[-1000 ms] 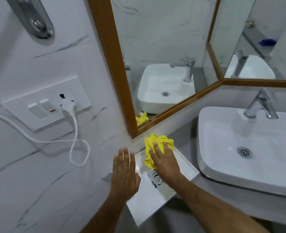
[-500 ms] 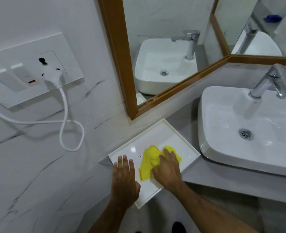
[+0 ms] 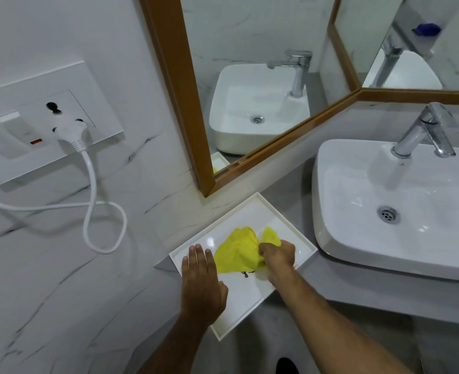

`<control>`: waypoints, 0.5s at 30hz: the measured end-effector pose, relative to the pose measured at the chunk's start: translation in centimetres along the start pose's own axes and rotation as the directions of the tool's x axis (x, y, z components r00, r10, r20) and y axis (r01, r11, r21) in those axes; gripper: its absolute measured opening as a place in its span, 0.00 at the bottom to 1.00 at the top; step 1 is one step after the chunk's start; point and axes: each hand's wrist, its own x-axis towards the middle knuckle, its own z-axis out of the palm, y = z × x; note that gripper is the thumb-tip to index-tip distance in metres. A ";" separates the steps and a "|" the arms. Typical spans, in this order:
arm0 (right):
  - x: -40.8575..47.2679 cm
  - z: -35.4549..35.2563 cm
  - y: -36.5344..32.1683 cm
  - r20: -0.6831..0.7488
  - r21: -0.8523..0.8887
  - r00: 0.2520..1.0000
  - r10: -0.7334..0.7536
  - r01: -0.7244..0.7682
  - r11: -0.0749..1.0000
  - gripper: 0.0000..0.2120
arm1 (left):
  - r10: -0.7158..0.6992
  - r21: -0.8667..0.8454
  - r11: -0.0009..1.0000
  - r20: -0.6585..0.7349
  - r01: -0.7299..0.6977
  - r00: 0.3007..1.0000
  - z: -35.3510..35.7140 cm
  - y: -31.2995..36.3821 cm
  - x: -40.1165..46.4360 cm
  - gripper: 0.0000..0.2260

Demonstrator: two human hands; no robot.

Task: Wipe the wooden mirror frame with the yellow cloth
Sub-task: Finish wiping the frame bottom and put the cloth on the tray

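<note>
The yellow cloth lies crumpled in a white tray on the grey counter, below the mirror's lower left corner. My right hand has its fingers closed on the cloth's right side. Flat on the tray's left edge rests my left hand, fingers together and holding nothing. The wooden mirror frame runs up the wall above the tray, and its bottom rail slants off to the right. A second framed mirror meets it at the corner.
A white basin with a chrome tap sits right of the tray. On the left marble wall is a switch plate with a white plug and looping cord. The floor shows below the counter edge.
The view has tipped downward. My right hand brought the cloth from near the frame's corner down into the tray and bunched it. My left hand stayed on the tray's edge.
</note>
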 end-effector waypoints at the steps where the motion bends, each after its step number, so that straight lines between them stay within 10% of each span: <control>1: -0.3 0.0 -0.2 0.130 0.045 0.991 -0.029 0.023 0.999 0.14 | -0.004 -0.007 1.000 -0.012 0.004 1.000 -0.2 0.1 0.1 0.39; 4: -0.4 0.0 -0.5 0.322 0.188 0.941 -0.104 0.044 0.981 0.18 | -0.003 -0.024 1.000 -0.061 0.002 0.998 -0.7 0.2 0.4 0.39; 9: 1.6 -0.9 0.4 0.169 0.239 0.986 -0.011 -0.030 0.971 0.13 | 0.045 0.031 0.999 -0.040 -0.043 0.998 -0.5 -0.1 0.4 0.36; 15: 4.3 -2.7 1.2 -0.126 -0.251 0.992 -0.003 -0.029 0.968 0.19 | 0.010 0.045 0.999 0.023 -0.011 1.000 0.6 0.6 -0.4 0.35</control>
